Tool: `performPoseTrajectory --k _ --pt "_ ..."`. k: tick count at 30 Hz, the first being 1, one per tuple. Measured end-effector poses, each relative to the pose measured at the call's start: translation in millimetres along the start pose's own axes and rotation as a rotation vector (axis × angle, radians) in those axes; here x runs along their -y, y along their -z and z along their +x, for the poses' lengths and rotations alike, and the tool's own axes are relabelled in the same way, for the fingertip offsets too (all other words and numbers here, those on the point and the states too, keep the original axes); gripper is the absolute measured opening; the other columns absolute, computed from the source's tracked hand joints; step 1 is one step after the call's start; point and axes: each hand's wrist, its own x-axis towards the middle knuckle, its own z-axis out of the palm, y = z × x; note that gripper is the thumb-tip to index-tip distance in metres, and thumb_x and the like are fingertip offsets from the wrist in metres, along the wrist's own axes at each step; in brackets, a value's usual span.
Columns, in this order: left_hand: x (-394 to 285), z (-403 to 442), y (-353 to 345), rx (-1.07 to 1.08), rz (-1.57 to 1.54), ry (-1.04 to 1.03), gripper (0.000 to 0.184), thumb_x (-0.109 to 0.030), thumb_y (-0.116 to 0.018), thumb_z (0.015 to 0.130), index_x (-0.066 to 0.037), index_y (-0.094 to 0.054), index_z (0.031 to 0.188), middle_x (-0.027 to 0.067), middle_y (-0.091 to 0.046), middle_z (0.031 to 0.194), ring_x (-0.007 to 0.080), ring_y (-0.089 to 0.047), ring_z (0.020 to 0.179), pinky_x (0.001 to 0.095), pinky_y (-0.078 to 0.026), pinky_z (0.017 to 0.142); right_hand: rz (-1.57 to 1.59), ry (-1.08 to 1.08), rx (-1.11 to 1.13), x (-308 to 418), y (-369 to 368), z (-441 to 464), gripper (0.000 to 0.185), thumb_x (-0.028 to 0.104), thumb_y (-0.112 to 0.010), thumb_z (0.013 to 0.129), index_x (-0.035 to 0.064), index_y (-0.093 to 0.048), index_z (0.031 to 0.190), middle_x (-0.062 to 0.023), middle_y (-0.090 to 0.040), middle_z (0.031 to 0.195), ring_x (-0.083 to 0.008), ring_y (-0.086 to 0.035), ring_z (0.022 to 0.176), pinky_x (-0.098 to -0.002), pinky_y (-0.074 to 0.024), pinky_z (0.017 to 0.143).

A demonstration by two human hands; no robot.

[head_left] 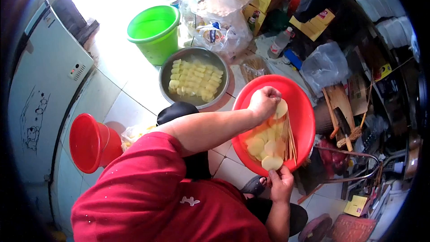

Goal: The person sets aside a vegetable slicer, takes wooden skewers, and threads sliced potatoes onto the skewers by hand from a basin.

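Head view: nearest, at the lower right of centre, the right hand (281, 183) pinches a pale slice (272, 163) at the near rim of the red basin (306, 118). The left hand (264, 102) reaches over the basin's upper part, fingers closed on an upper slice (282, 109); whether they also grip a stick is hard to tell.

The basin's right edge stands near a metal frame (354, 153) and clutter, leaving little room there. Open floor (134, 103) shows left of centre, though the left forearm crosses between it and the basin's near side.

Inside the basin, thin, round, yellowish slices (257, 147) overlap in a heap, with slender sticks (292, 145) lying along their right. Farther off, above centre, a steel basin (167, 69) holds rows of skewered slices (197, 79); a green bucket (160, 50) stands just beyond.
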Motion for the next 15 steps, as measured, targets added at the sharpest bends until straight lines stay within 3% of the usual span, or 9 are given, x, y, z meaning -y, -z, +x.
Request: performPoseTrajectory --k 1,4,6,10,15 --pt "-0.6 0.7 0.3 0.049 -0.009 0.058 0.006 -0.009 -0.060 0.084 -0.005 -0.059 0.088 0.0008 -0.058 0.077 0.0098 -0.053 0.067 0.0257 -0.045 0.059 -0.014 -0.025 -0.034 0.0 0.4 -0.5 0.018 0.006 -0.061 0.082 -0.0004 -0.060 0.099 0.0000 -0.057 0.070 -0.0070 -0.049 0.054 -0.0216 -0.0401 0.050" --pt "-18.5 -2.3 3.0 0.111 -0.031 0.159 0.005 -0.010 -0.059 0.085 -0.006 -0.060 0.088 0.0009 -0.059 0.076 0.0099 -0.054 0.063 0.0266 -0.046 0.056 -0.002 -0.012 -0.040 7.9 -3.1 -3.3 0.017 0.005 -0.060 0.082 -0.0001 -0.060 0.098 -0.0003 -0.057 0.069 -0.0077 -0.050 0.054 -0.0218 -0.0402 0.049" --pt "-40.6 -13.0 5.3 0.145 0.016 0.337 0.005 -0.011 -0.059 0.085 -0.007 -0.060 0.088 0.0016 -0.059 0.074 0.0111 -0.054 0.059 0.0271 -0.046 0.052 -0.020 -0.011 -0.019 8.6 -1.9 -3.3 0.017 0.004 -0.059 0.082 -0.0005 -0.060 0.098 -0.0004 -0.057 0.069 -0.0079 -0.049 0.053 -0.0216 -0.0400 0.049" --pt "-15.5 -1.6 3.4 0.201 -0.004 0.259 0.010 -0.014 -0.063 0.084 -0.004 -0.063 0.086 0.0032 -0.062 0.075 0.0123 -0.056 0.058 0.0260 -0.046 0.048 -0.004 -0.013 -0.029 7.1 -1.9 -4.3 0.017 0.004 -0.059 0.082 -0.0007 -0.060 0.099 -0.0005 -0.057 0.070 -0.0078 -0.049 0.053 -0.0217 -0.0392 0.048" --pt "-11.5 -14.0 4.2 0.303 -0.012 0.328 0.017 -0.018 -0.065 0.085 -0.002 -0.064 0.089 0.0048 -0.063 0.078 0.0140 -0.060 0.066 0.0275 -0.050 0.053 0.048 -0.038 -0.085 9.7 -7.4 -5.4 0.017 0.004 -0.059 0.083 -0.0008 -0.060 0.099 -0.0005 -0.056 0.069 -0.0078 -0.048 0.052 -0.0219 -0.0378 0.047"
